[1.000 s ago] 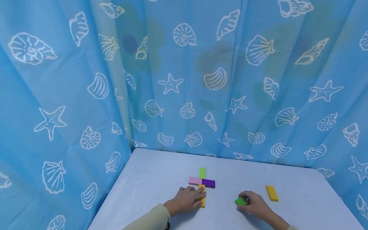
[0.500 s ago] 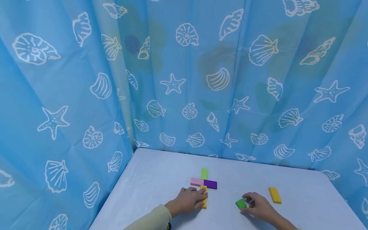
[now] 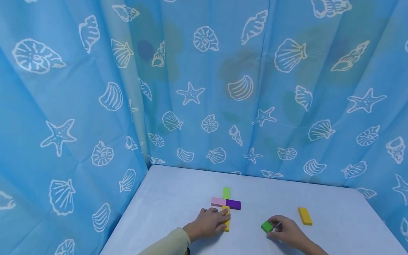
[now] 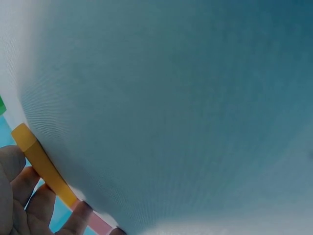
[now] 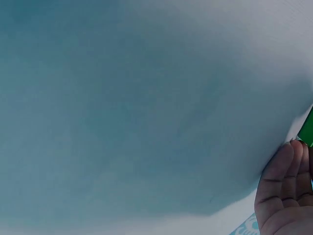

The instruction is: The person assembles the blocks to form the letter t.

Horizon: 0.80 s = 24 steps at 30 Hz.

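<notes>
My left hand [image 3: 208, 222] holds a long yellow block [image 3: 227, 222] flat on the table, fingers across it. In the left wrist view the thumb and fingertips lie along that yellow block [image 4: 48, 169]. Its far end meets a pink block [image 3: 218, 202] and a purple block [image 3: 233, 204], set end to end. Beyond them lies a light green block [image 3: 226, 193], in line with the yellow one. To the right, my right hand [image 3: 287, 229] pinches a green block [image 3: 266, 226] between thumb and fingers; only a corner of that green block [image 5: 307, 129] shows in the right wrist view.
Another yellow block [image 3: 305, 216] lies on the white table [image 3: 178, 187], just beyond and right of my right hand. Blue curtains [image 3: 207, 88] printed with white shells and starfish hang behind the table and along its left side.
The right fingers have shifted slightly on the green block, which has turned a little and shows more of its top. The left hand and the joined blocks stay put; the view shifts slightly.
</notes>
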Available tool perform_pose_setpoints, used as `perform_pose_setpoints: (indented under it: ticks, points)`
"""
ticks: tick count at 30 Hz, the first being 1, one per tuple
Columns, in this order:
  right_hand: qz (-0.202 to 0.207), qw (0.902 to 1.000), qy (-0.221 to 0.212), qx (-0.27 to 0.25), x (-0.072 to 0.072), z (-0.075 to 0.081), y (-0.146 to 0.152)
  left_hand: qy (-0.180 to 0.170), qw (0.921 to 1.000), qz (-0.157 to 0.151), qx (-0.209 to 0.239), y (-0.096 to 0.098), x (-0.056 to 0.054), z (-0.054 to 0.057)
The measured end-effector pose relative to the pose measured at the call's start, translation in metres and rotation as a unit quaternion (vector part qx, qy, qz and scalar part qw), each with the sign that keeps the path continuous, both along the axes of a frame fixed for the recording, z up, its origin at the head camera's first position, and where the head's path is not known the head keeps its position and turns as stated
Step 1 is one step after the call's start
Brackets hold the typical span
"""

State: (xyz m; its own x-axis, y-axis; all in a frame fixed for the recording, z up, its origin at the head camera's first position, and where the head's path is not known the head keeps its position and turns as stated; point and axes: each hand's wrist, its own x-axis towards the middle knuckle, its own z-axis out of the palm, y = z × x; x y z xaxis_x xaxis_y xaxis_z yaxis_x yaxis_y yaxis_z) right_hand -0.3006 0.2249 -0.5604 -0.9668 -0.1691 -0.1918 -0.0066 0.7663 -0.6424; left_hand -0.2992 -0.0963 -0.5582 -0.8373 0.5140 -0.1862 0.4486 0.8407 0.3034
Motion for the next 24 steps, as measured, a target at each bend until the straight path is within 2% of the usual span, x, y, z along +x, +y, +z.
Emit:
perform_pose_setpoints:
  ticks: [9, 14, 24]
  points:
    - [0.054, 0.9983, 0.016, -0.015, 0.000, 0.002, -0.009, 0.008, 0.9999, 0.005, -0.014, 0.003, 0.000, 0.001]
    - [0.059, 0.9980, 0.019, -0.016, 0.001, 0.003, -0.022, 0.004, 0.9999, 0.004, -0.014, 0.001, 0.000, 0.002]
    - [0.097, 0.9950, 0.008, -0.025, -0.001, 0.001, -0.040, 0.007, 0.9999, 0.001, -0.014, 0.002, 0.000, 0.003]
